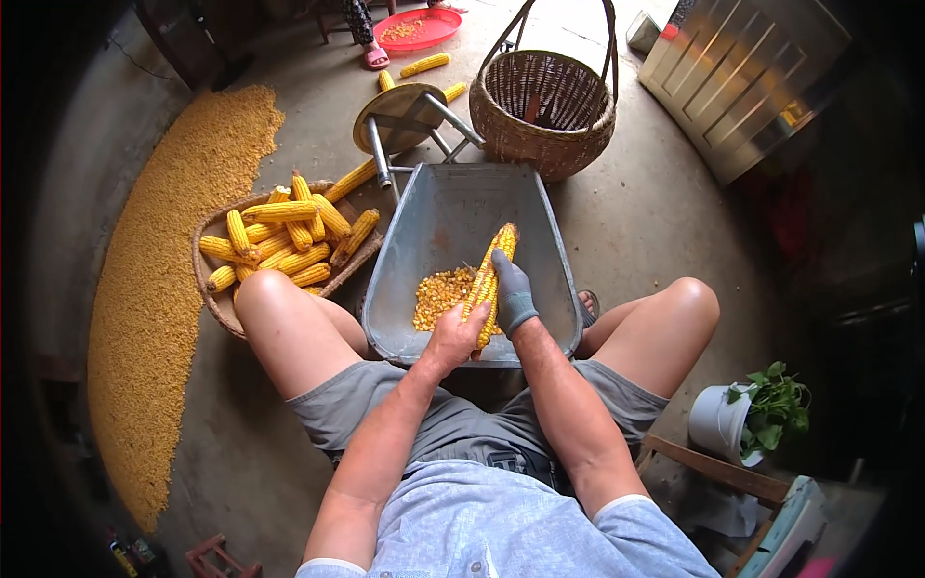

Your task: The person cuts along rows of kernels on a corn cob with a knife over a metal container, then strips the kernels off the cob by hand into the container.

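Over a grey metal tub [477, 195] between the knees, my two hands hold ears of corn [503, 246]. My bare left hand [458, 334] grips the lower end. My right hand [512, 285], in a grey glove, is closed around the corn from the right side. Two ears seem to lie against each other, but the hands partly cover them. Loose corn kernels [442, 292] lie at the bottom of the tub, under and left of the hands. To the left, a woven basket tray [217, 311] holds a heap of yellow ears of corn [282, 211].
A long pile of kernels [152, 289] covers the floor at left. Beyond the tub are a tipped metal-legged stool [397, 119], a tall-handled wicker basket [542, 144], loose ears [425, 64], a red tray [419, 29] and a person's foot [376, 56]. A white bucket with a plant [715, 419] stands right.
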